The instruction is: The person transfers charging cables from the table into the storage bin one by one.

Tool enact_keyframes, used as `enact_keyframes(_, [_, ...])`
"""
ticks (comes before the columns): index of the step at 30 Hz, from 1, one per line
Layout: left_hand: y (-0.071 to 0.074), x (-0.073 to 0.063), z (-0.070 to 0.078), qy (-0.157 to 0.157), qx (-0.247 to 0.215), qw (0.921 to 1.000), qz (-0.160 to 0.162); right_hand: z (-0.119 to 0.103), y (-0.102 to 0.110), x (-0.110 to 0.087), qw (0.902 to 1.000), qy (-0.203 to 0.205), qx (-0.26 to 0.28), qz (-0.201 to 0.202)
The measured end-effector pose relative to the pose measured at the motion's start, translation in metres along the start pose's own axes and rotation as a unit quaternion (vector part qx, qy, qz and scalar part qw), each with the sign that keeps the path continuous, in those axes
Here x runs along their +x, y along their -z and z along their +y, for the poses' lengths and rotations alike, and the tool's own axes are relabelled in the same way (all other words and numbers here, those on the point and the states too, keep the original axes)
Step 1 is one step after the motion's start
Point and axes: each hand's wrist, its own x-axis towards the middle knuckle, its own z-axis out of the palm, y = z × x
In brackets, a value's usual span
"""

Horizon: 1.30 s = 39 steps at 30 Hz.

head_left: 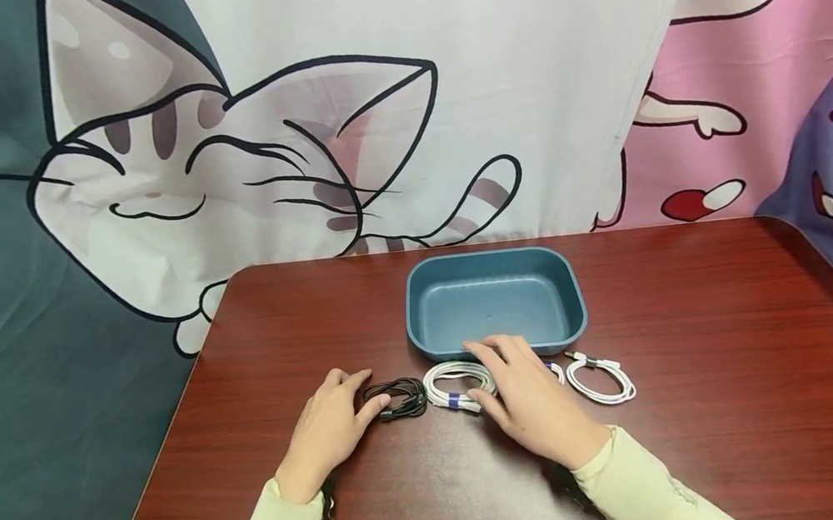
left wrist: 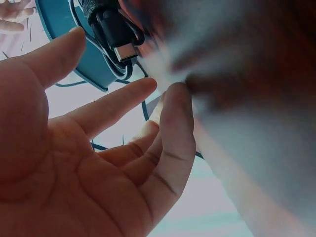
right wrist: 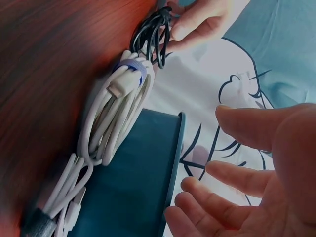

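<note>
A coiled black cable (head_left: 403, 398) lies on the table; its metal-tipped plug (left wrist: 126, 52) shows in the left wrist view. My left hand (head_left: 330, 423) is at its left side, thumb and fingers apart around that edge; contact is hard to tell. To the right is a coiled white cable (head_left: 438, 372) with a blue strap (head_left: 453, 400). Above this coil's right side hovers my right hand (head_left: 536, 403), fingers spread and holding nothing. It mostly hides another white cable (head_left: 557, 370). Farthest right lies a thin white cable (head_left: 610, 396) with a dark tie.
Behind the row of cables stands a blue plastic basin (head_left: 497, 311) with nothing in it. The reddish-brown table (head_left: 705, 366) ends at a back edge against a cartoon cat curtain (head_left: 519, 74).
</note>
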Motion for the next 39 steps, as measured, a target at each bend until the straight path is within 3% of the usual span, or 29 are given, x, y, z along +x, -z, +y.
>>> enact_keyframes(14, [-0.002, 0.003, 0.002, -0.023, 0.006, 0.9994, 0.025, -0.01, -0.011, 0.01, 0.9998, 0.01, 0.015, -0.009])
enact_keyframes(31, [-0.003, 0.005, 0.001, -0.019, -0.001, 0.9997, 0.014, -0.024, -0.029, 0.019, 0.9983, 0.023, 0.025, -0.047])
enact_keyframes(39, [-0.002, 0.004, 0.002, -0.019, -0.008, 0.9998, 0.008, -0.027, -0.042, 0.023, 0.9982, 0.029, 0.025, -0.046])
